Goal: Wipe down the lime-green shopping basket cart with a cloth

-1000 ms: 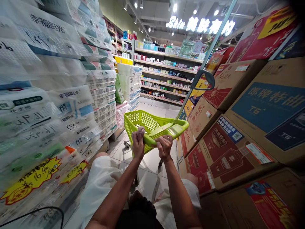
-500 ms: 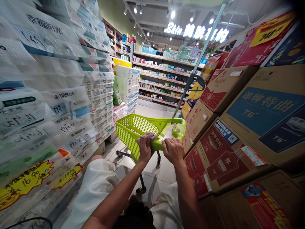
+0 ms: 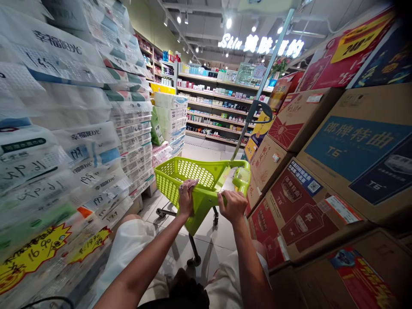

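Note:
A lime-green shopping cart [image 3: 201, 206] with a perforated basket stands in front of me on black wheels. My left hand [image 3: 186, 201] is closed on a crumpled pinkish-grey cloth [image 3: 190, 184], pressed against the near top rim of the basket. My right hand [image 3: 232, 205] wraps around the cart's rim to the right, at the base of the handle section. Its fingertips are partly hidden by the hand itself. The basket's visible interior shows only its perforated green walls.
Stacks of wrapped tissue packs [image 3: 83, 141] line the left side. Cardboard cartons [image 3: 357, 141] are piled close on the right. A pole with a dark loop handle [image 3: 257, 112] leans beyond the cart. Shelves of small boxed goods [image 3: 219, 101] stand at the back, across a tiled floor [image 3: 206, 150].
My left hand has slid left along the basket rim with the cloth, away from my right hand. The right hand keeps its hold on the cart. The view has shifted slightly.

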Demonstrator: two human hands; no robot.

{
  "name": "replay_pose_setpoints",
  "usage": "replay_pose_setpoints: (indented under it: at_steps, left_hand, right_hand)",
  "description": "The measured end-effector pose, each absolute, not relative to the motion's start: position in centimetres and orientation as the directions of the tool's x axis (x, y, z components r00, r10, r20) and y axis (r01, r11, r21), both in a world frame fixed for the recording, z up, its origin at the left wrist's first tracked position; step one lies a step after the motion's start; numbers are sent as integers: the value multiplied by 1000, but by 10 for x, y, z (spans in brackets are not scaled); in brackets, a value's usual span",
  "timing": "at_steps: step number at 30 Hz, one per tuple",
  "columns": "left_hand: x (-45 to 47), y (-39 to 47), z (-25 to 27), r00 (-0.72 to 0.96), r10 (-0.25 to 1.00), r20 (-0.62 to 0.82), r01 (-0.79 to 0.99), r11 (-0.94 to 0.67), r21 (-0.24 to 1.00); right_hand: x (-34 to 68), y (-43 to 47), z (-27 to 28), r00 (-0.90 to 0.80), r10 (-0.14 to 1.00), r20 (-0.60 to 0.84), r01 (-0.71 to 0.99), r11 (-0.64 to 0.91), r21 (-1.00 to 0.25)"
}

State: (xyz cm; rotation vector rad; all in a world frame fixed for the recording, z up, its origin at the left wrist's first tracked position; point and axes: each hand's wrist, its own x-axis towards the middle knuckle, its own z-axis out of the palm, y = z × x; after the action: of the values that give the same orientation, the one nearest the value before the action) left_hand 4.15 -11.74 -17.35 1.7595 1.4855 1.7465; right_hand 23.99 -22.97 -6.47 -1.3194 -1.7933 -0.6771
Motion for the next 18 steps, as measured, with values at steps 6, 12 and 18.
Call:
replay_pose_setpoints:
  at_steps: [6,12,18]
  left_hand:
    - [-32,-68,-159,-350,857,379,519,-160,839]
    - [-23,-73,-162,-32,869,493,581,-386,717]
    - [-77,-44,-140,-269,933,240,594,-35,804]
  right_hand:
    - [249,-230,-64,-175,491,854,940,342,-4]
    - [253,-229,-66,-181,478,860,932,362,-4]
    - [266,-230,-64,-244,475,845,911,411,32]
